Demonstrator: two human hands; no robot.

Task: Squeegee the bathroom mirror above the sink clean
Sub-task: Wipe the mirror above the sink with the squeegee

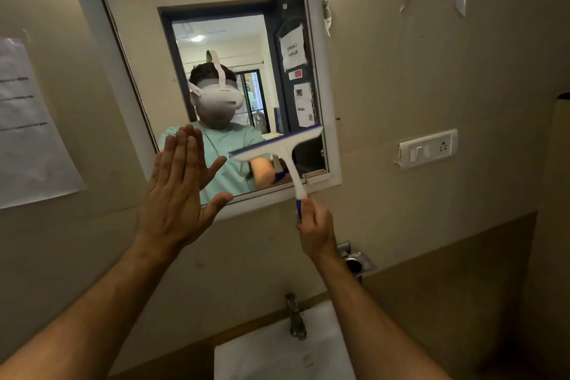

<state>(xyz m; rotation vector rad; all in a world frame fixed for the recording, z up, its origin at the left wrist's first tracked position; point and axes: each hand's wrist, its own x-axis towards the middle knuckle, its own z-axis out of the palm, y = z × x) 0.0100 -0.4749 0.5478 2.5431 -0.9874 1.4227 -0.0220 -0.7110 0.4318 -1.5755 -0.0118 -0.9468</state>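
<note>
A white-framed mirror (216, 25) is mounted on the beige wall above a white sink (277, 355), and both arms are raised toward it. The squeegee (282, 149) is gripped by the right hand (316, 227), whose fingers are wrapped around the blue lower end of the handle, just below the mirror's bottom edge. Its white head with a blue blade is laid at a slant across the lower right part of the glass; the blade appears to be touching the surface, though contact cannot be confirmed from this angle. The left hand (177, 191) is held flat and open, fingers together and thumb spread, at the mirror's lower left corner, with nothing in it. A metal tap (296, 318) is seen at the back of the sink. A white switch plate (428, 148) is fixed to the wall well to the right of the mirror, and a sheet of paper (27, 129) is stuck to the wall on the left.
</note>
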